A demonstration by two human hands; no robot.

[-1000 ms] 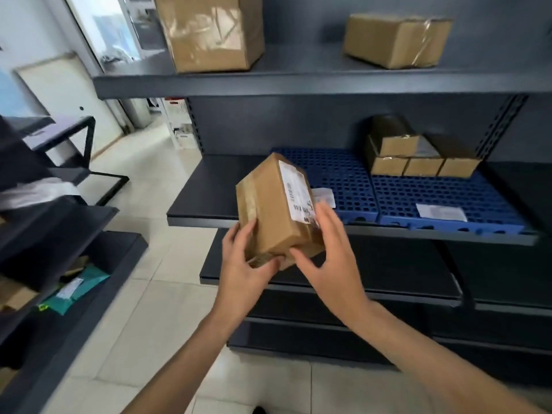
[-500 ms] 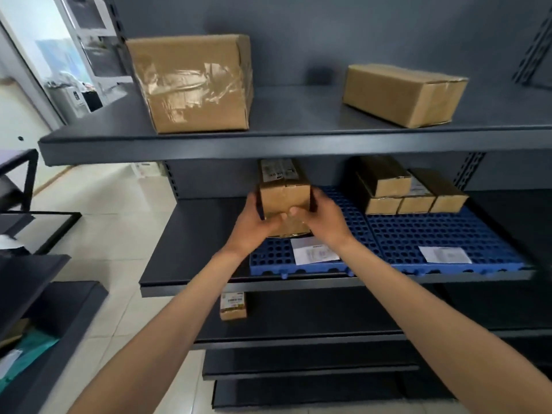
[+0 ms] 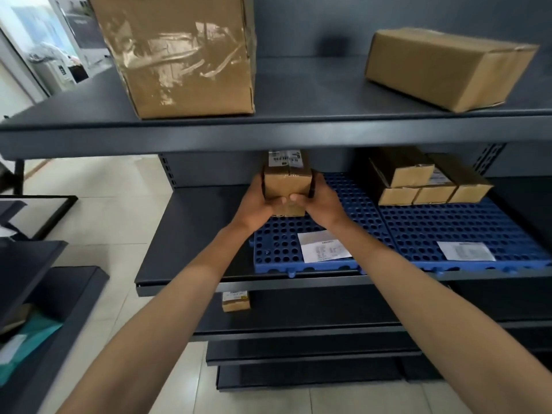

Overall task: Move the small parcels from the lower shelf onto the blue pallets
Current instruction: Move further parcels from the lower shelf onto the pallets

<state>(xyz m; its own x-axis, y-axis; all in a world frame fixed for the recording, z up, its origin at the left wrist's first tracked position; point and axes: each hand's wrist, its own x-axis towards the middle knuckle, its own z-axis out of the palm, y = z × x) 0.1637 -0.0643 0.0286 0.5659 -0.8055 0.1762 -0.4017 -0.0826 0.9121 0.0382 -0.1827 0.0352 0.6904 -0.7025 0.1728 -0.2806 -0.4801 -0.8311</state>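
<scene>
- Since a second ago the small brown cardboard parcel has gone from chest height in front of the shelving to low over the rear of the left blue perforated plastic pallet; judged, set-down is imminent.
- The left hand and right hand clamp its two sides, thumbs meeting on the front face.
- The parcel is oblong and taped, a white barcode label on top.
- Another small labelled parcel waits on the dark lower shelf.

Matt steel, cardboard and perforated plastic

The dark grey shelf looks like smooth matt-painted metal; the blue pallets are hole-patterned moulded plastic; the small brown parcel is dull cardboard with a paper label; the large brown box carries wrinkled glossy clear tape.
</scene>
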